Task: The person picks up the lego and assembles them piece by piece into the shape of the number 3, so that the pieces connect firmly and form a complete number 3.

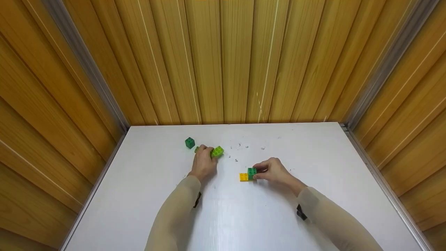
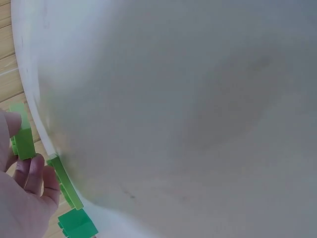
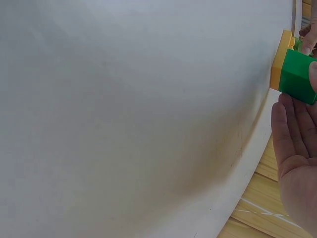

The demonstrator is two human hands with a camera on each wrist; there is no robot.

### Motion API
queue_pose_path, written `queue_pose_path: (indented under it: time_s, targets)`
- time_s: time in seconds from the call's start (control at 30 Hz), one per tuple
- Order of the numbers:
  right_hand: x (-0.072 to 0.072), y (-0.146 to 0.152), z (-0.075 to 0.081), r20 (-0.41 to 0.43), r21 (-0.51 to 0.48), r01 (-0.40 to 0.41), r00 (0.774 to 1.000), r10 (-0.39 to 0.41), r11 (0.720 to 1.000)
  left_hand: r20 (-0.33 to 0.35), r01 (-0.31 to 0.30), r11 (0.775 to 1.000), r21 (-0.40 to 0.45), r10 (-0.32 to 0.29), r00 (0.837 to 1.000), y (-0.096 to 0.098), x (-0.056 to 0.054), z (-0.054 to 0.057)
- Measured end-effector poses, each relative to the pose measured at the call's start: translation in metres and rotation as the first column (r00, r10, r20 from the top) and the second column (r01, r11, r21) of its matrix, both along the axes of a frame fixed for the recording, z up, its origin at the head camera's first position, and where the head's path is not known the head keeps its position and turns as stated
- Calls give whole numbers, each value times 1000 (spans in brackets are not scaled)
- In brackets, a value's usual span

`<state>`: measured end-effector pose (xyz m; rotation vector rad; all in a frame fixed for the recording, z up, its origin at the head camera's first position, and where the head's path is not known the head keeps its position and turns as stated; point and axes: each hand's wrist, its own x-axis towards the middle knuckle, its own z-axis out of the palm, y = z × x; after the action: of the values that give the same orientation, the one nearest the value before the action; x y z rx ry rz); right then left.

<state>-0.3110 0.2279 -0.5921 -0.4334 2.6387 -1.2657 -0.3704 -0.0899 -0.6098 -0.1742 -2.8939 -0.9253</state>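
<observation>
My left hand (image 1: 204, 163) pinches a lime green toy brick (image 1: 217, 151) between thumb and fingers, its studs facing up. Just left of those fingers lies a second lime green brick (image 2: 67, 183), mostly covered by the hand in the head view. A dark green brick (image 1: 190, 142) stands a little farther back and left. With thumb and fingertips, my right hand (image 1: 276, 170) grips another dark green brick (image 1: 251, 172). That brick sits on the right part of a flat yellow brick (image 1: 244, 177), whose left studs show. The right wrist view shows the green sides (image 3: 296, 74) against the yellow piece.
A white table (image 1: 146, 209) lies under both hands, with small dark specks (image 1: 247, 146) scattered behind them. Wood-patterned panels (image 1: 237, 62) rise at the back and both sides, with grey metal posts (image 1: 104, 90) in the corners.
</observation>
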Motion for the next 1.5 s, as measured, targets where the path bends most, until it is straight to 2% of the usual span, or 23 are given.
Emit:
queue_pose_path:
  time_s: [0.3, 0.77, 0.9, 1.03, 1.13, 1.37, 1.5]
  targets:
    - [0, 0, 2, 11, -12, -8, 1000, 8, 1000, 62, 12, 1000, 24, -13, 998, 7, 6, 8]
    - [1, -3, 2, 66, -7, 15, 998, -15, 1000, 6, 100, 995, 30, -100, 995, 16, 18, 13]
    - [0, -3, 3, 21, 8, -21, 1000, 20, 1000, -24, 125, 991, 48, -124, 992, 17, 22, 14]
    - [-1, -3, 5, -10, 24, -45, 999, 45, 999, -12, 137, 988, 65, -136, 991, 20, 28, 16]
    - [-2, -4, 6, -5, 22, -50, 999, 50, 999, 0, 148, 987, 69, -148, 989, 23, 31, 18]
    - [-1, -2, 8, 12, 14, -51, 999, 51, 999, -72, 223, 974, 49, -219, 973, 29, 36, 18]
    - [-1, -2, 7, 14, 13, -45, 999, 44, 999, -62, 230, 971, 66, -227, 972, 34, 40, 20]
